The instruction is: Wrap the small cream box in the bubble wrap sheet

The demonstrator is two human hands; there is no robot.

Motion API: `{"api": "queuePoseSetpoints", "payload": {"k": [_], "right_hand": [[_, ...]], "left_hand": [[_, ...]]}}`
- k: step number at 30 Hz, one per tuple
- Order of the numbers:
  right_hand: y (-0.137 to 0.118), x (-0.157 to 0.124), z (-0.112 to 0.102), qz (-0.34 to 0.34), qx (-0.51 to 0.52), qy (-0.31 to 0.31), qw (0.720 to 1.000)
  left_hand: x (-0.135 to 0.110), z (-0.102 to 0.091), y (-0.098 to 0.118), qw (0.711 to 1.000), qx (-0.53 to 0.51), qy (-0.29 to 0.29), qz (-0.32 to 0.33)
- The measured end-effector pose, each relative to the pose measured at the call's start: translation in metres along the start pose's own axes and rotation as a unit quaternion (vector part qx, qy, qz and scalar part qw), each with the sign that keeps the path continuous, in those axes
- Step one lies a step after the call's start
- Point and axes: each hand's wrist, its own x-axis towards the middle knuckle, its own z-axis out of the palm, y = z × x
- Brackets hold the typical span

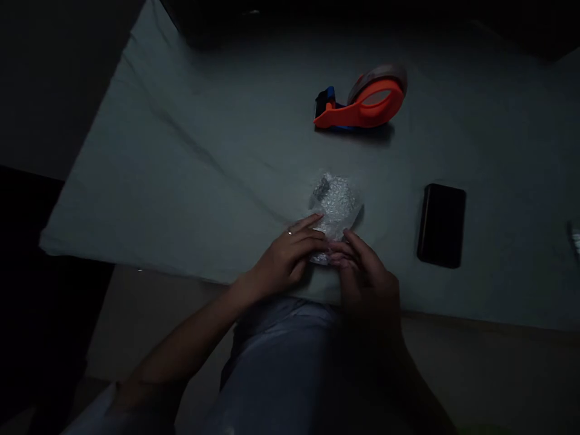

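Your left hand [287, 254] lies over the near part of the bubble-wrap packet [339, 196], its fingers loosely spread and pressing on the plastic rather than closed around it; a ring [290, 232] sits on one finger. Your right hand [371, 275] meets it at the packet's near end, fingers bent and tips close to the left ones; in this dim light you cannot tell whether they pinch the wrap. Most of the packet extends just beyond your fingertips, flat on the pale cloth [203, 199]. Farther beyond them is the orange tape dispenser [339, 116]. Right of your right fingers, well apart, lies a black rectangular object [441, 226].
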Motion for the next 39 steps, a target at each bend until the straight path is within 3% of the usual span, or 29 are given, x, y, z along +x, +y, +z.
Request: {"api": "queuePoseSetpoints", "payload": {"k": [3,7,11,14,17,23,27,32,39], "right_hand": [[0.005,0.001,-0.001,-0.074,-0.049,-0.016,0.996],[0.013,0.007,0.008,-0.164,-0.096,-0.002,0.982],[0.020,0.009,0.016,-0.211,-0.126,0.013,0.969],[0.024,0.008,0.019,-0.234,-0.129,0.021,0.963],[0.025,0.007,0.020,-0.245,-0.124,0.024,0.961],[0.025,0.007,0.020,-0.237,-0.129,0.023,0.963],[0.024,0.007,0.020,-0.240,-0.129,0.024,0.962],[0.025,0.007,0.021,-0.245,-0.127,0.013,0.961],[0.030,0.012,0.010,-0.232,-0.111,0.012,0.966]], "left_hand": [[-0.001,-0.005,-0.003,0.999,0.029,0.001,0.013],[0.000,-0.007,0.000,1.000,0.018,0.000,-0.022],[0.003,-0.007,-0.001,0.996,-0.025,0.055,-0.060],[0.012,-0.006,-0.009,0.992,0.022,0.088,-0.086],[0.029,-0.004,-0.021,0.989,0.068,0.064,-0.113],[0.061,0.004,-0.020,0.982,0.015,0.029,-0.184],[0.073,0.009,-0.013,0.958,0.058,0.061,-0.275],[0.077,0.007,-0.017,0.923,0.025,0.033,-0.382],[0.062,0.007,-0.032,0.945,-0.067,0.067,-0.313]]}}
